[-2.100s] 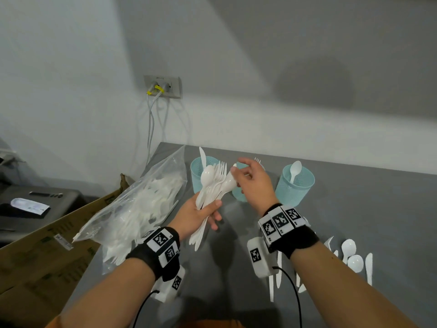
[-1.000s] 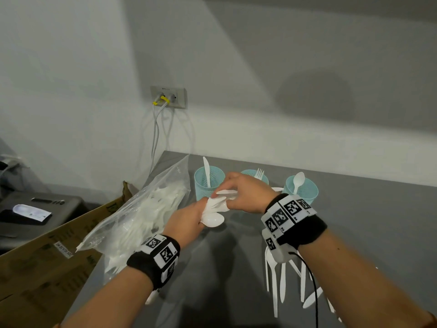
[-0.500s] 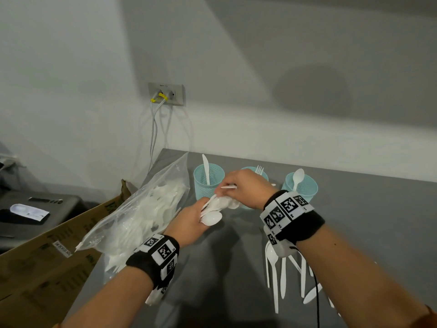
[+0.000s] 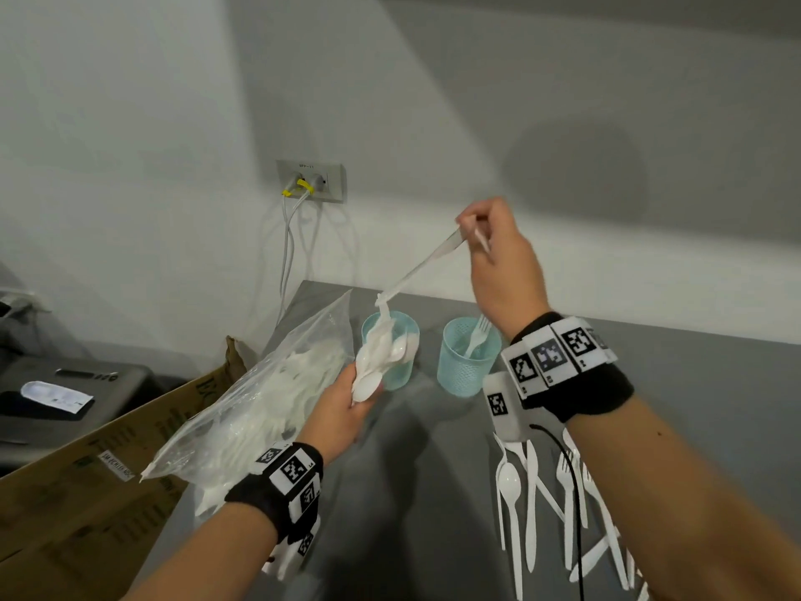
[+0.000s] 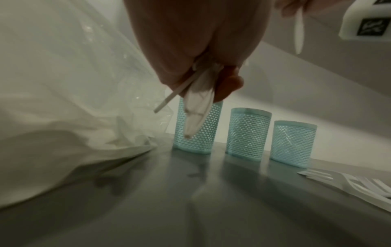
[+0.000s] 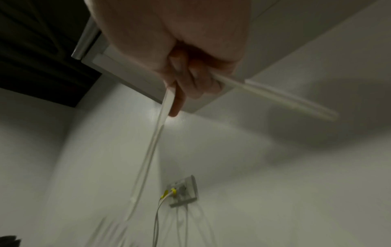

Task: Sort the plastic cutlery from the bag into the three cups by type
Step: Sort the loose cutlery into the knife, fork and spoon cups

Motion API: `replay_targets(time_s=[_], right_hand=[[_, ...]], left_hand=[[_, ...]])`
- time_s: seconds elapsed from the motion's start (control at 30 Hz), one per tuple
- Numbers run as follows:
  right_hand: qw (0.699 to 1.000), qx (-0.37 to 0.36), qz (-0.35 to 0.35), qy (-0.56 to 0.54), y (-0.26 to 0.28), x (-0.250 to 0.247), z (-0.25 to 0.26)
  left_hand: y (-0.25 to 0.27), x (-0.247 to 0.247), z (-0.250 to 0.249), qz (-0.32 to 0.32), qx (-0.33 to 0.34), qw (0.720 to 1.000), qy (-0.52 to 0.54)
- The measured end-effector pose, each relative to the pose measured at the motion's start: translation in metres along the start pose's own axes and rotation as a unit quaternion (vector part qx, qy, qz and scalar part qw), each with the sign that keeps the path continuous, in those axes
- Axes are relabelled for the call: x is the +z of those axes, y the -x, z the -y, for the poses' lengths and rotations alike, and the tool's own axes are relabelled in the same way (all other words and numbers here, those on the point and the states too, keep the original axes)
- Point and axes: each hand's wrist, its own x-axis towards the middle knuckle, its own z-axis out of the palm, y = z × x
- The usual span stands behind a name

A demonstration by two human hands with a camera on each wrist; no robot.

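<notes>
White plastic cutlery (image 4: 376,362) sat bunched in the left hand (image 4: 346,409) at centre frame, fingers curled round it, beside the bag (image 4: 260,409). The right hand (image 4: 498,253), upper right, pinched one long piece (image 4: 422,266) (type unclear). Its lower end looked caught in the bunch over the left cup (image 4: 401,340), so pulling could have spilled pieces onto the surface (image 4: 433,492).

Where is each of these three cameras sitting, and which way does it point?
Head: on the person's head, looking down at the table; both forearms, left hand, right hand show.
Left wrist: low, facing three cups; left hand's fingers grip cutlery.
Right wrist: tilted up at wall socket; right hand's fingers pinch cutlery.
Shared: head and right wrist both show the socket.
</notes>
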Motion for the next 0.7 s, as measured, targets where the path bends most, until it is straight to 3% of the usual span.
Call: replay_targets(time_s=[0.07,0.2,0.33,0.43,0.5,0.6,0.7], right_hand=[[0.998,0.006,-0.013,0.058,-0.009,0.001,0.000],[0.976,-0.003,0.121,0.183,-0.008,0.042,-0.017],[0.966,0.031,0.185,0.176,0.001,0.078,-0.039],[0.978,0.071,0.168,0.100,-0.007,0.083,-0.037],[0.990,0.070,0.123,0.004,-0.015,0.080,-0.027],[0.997,0.041,0.039,-0.045,-0.020,0.077,-0.018],[0.989,0.070,0.054,-0.115,-0.015,0.082,-0.023]], left_hand=[[-0.001,-0.004,0.000,-0.023,-0.020,0.999,0.023],[-0.006,-0.012,-0.016,-0.033,-0.041,0.992,0.111],[-0.017,-0.016,-0.025,-0.036,-0.049,0.977,0.203],[-0.024,-0.020,-0.024,-0.035,-0.065,0.974,0.213],[-0.025,-0.023,-0.027,-0.037,-0.081,0.966,0.243],[-0.026,-0.026,-0.034,-0.034,-0.080,0.962,0.258],[-0.027,-0.028,-0.035,-0.031,-0.071,0.968,0.239]])
